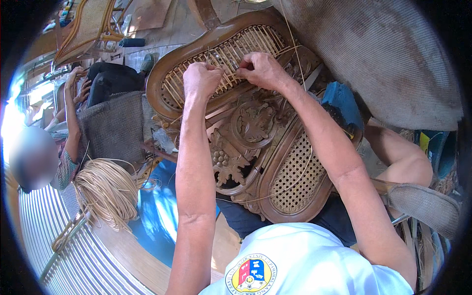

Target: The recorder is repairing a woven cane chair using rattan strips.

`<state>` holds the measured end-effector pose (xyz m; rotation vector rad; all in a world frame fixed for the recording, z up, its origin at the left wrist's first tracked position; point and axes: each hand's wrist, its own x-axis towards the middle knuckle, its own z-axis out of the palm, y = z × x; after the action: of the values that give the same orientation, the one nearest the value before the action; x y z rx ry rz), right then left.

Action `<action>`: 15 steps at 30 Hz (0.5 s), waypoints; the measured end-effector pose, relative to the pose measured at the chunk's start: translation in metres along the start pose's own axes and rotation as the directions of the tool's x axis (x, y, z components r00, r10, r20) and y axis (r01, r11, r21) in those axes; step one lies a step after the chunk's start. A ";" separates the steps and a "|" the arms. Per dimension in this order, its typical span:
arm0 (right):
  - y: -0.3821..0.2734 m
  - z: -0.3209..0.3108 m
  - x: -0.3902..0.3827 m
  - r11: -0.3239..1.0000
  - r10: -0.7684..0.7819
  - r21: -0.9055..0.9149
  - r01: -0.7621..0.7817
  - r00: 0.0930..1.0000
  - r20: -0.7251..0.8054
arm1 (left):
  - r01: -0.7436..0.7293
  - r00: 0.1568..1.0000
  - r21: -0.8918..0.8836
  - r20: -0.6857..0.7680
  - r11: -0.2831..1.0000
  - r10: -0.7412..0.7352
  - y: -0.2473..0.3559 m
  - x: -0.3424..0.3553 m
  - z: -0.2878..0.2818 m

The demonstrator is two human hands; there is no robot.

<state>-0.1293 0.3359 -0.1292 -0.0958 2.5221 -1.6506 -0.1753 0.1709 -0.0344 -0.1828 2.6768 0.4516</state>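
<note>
Across my lap lies a carved brown wooden chair frame (pixel 246 120) with an oval panel of pale cane strands (pixel 250 42) strung over its opening. My left hand (pixel 201 81) rests over this panel, fingers pinched together; a thin cane strand (pixel 208 55) stands up at its fingertips. To its right my right hand (pixel 261 70) is also closed in a pinch above the strands, and whatever lies between its fingertips is too small to make out. A long loose strand (pixel 299 64) runs past my right forearm. The lower oval panel (pixel 297 177) has a finished-looking open cane mesh.
On the left, a coil of cane (pixel 108 191) lies near another person (pixel 69 113) seated at work. A blue object (pixel 339 101) sits beside the frame at the right. Woven matting (pixel 378 54) fills the upper right. Another cane chair (pixel 88 29) stands at the far left.
</note>
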 end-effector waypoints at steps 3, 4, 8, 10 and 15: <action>-0.001 0.000 0.000 1.000 0.009 0.007 -0.009 1.000 -0.016 | 0.011 0.997 0.204 -0.073 0.979 0.004 0.011 -0.003 0.004; -0.001 0.000 0.000 1.000 0.003 0.005 -0.002 1.000 -0.024 | 0.020 0.993 0.279 -0.115 0.960 0.013 0.014 -0.004 0.006; -0.003 -0.001 -0.002 0.993 0.056 0.107 -0.054 0.998 -0.022 | 0.018 0.973 0.325 -0.224 0.945 0.058 0.005 -0.007 0.005; -0.003 0.000 -0.001 0.996 0.064 0.072 -0.059 0.995 -0.080 | -0.016 0.972 0.290 -0.221 0.957 0.084 0.001 -0.009 0.005; 0.001 0.008 -0.001 0.999 0.007 0.044 -0.003 0.996 -0.094 | -0.050 0.959 0.247 -0.260 0.968 0.116 -0.006 -0.011 0.009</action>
<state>-0.1271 0.3294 -0.1332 -0.0078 2.5490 -1.7467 -0.1606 0.1694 -0.0392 -0.0635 2.9896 0.1312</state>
